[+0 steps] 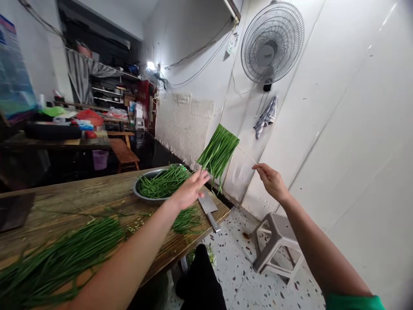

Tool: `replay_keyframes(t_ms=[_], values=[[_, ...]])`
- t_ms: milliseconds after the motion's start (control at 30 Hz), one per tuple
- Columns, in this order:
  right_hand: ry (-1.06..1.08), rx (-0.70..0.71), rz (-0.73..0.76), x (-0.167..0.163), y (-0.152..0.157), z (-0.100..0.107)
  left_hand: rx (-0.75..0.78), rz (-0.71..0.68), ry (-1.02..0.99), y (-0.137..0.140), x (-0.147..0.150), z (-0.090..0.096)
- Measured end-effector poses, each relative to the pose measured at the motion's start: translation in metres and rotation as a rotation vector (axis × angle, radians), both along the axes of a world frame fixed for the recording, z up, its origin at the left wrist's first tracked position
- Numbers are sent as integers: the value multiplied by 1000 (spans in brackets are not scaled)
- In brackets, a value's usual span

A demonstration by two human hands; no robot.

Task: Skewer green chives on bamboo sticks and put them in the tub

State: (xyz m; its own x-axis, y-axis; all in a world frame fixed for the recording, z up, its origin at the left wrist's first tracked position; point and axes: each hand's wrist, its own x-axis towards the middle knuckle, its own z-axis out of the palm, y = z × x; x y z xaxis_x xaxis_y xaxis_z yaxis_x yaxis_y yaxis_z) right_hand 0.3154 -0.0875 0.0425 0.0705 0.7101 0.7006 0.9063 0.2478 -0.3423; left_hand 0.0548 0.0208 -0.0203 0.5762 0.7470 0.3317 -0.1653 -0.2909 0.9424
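My left hand holds up a bundle of green chives over the far end of the wooden table; the leaves fan upward to the right. My right hand pinches a thin pale strand that runs from the bundle. Below my left hand stands a metal bowl with cut chives in it. A cleaver lies on the table's corner beside a small heap of chives. A long pile of chives lies on the table near me.
A grey plastic stool stands on the speckled floor at the right. A wall fan and a hanging cloth are on the white wall. Cluttered tables, a bench and shelves fill the back left.
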Motion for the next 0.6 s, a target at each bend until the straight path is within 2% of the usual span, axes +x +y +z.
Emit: replay_keyframes(t_ms=[133,233,333,433,533,600], values=[[67,-31,79,-7,15,-18,-151,-245,-86,-15,10,-10],[127,-41,122,-11,26,-32,-239,-239,-159,-21,2,-23],[184,-78,176,-24,31,-53,-254,-86,-142,-29,-21,-47],[172,-130,224,-45,28,-78,-232,101,69,-43,-57,-76],[138,-175,309,-69,22,-99,-136,435,278,-57,-96,-97],[147,-209,380,-83,19,-108,-74,668,264,-62,-118,-101]])
